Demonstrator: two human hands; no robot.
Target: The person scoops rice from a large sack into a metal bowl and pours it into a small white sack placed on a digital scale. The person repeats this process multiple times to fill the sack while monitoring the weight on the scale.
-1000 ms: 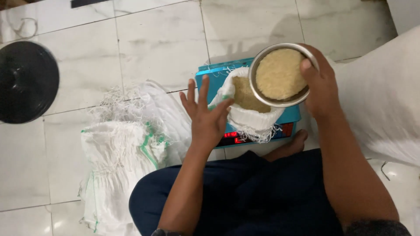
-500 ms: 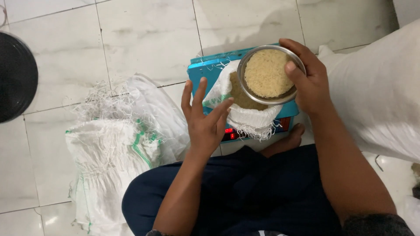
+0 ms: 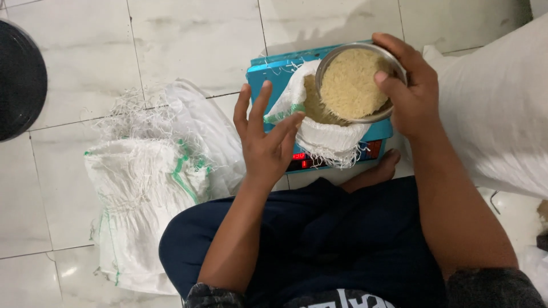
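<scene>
The right hand grips a full bowl of rice tilted over the part-filled bag on the scale, while the left hand, fingers spread, holds its mouth.

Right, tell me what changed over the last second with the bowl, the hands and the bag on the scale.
The right hand tipped the metal bowl of rice lower toward the open mouth of the small white bag. The left hand, fingers spread, kept steadying the bag's edge. The grip on the bowl stayed the same, the bag stayed on the blue scale, and the empty sacks lay untouched.
</scene>
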